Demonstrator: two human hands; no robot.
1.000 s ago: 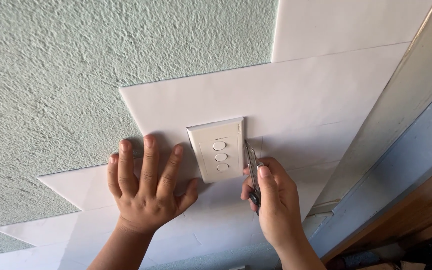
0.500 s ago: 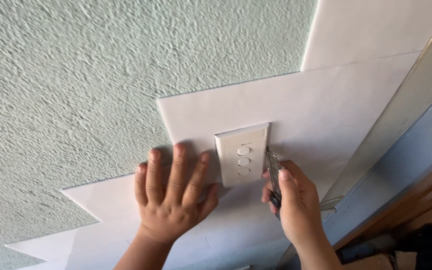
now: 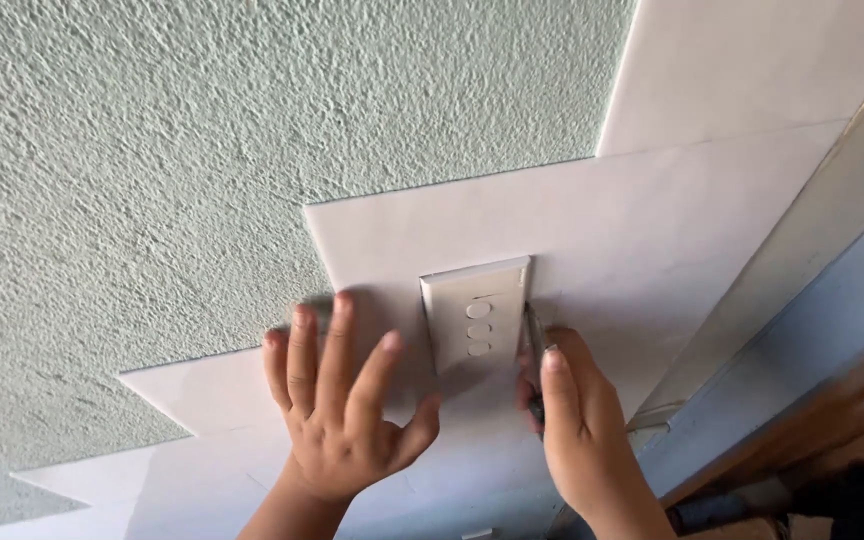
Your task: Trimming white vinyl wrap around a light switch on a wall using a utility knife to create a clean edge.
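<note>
Left hand [image 3: 342, 410]: lying flat and fully open, fingers spread, palm pressing against the white sheet [image 3: 572, 210]; it is gripping nothing. Its thumb is pointing toward the switch plate [image 3: 475, 312] and is stopping just short of the plate's lower left corner.

Right hand [image 3: 577, 420]: curling closed around a slim dark cutting tool [image 3: 534, 345], the forefinger lying along the tool's back. The tool's tip is touching the sheet right beside the plate's right edge.

Switch plate: a white rectangular plate with three small round openings in a row, sitting proud of the sheet, between the two hands.

White sheet: smooth, pale panelling covering the lower right part of the wall in stepped, overlapping pieces; both hands are working on the piece that is surrounding the plate.

Textured wall [image 3: 202, 150]: rough pale green plaster, showing bare above and to the left of the sheet's stepped edge.

Frame [image 3: 812, 290]: a grey-blue upright strip running diagonally at the right, bordering the sheet, with brown wood showing beyond it.

Blade detail: too small and too dark to be telling how far the blade is extending.
</note>
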